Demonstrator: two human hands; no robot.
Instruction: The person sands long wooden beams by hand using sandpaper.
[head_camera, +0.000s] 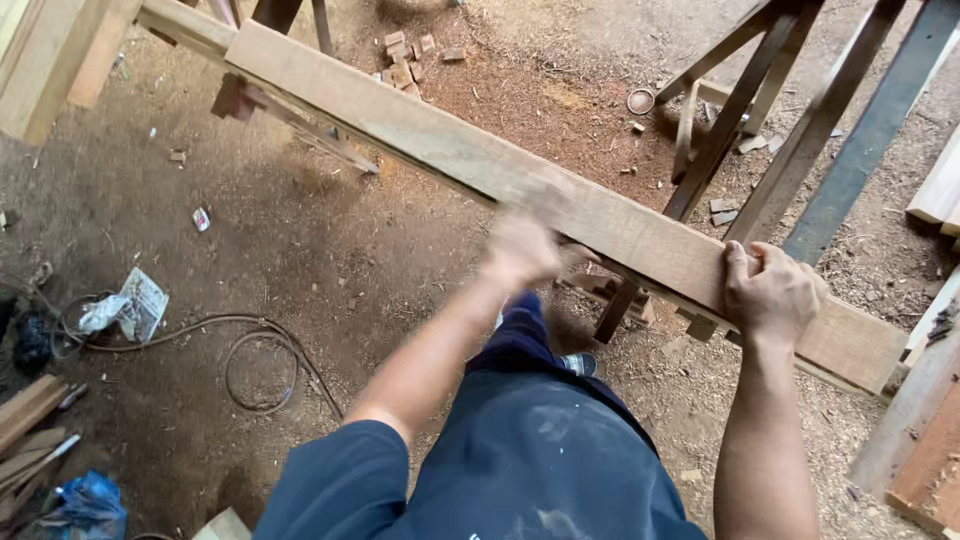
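Both hands on a long wooden plank (430, 135) laid across trestles over a sawdust floor (300, 260)

R hand (770, 292) wrapped over the plank's near edge, fingers curled shut on it, close to the near end; L hand (522, 245) is motion-blurred at the near edge mid-plank, can't tell if it grips or just touches. Plank runs diagonally from upper left to lower right. No real containers in view, only a blue bag (88, 505) lower left, contents hidden, w/ a cable loop (262, 368) nearby
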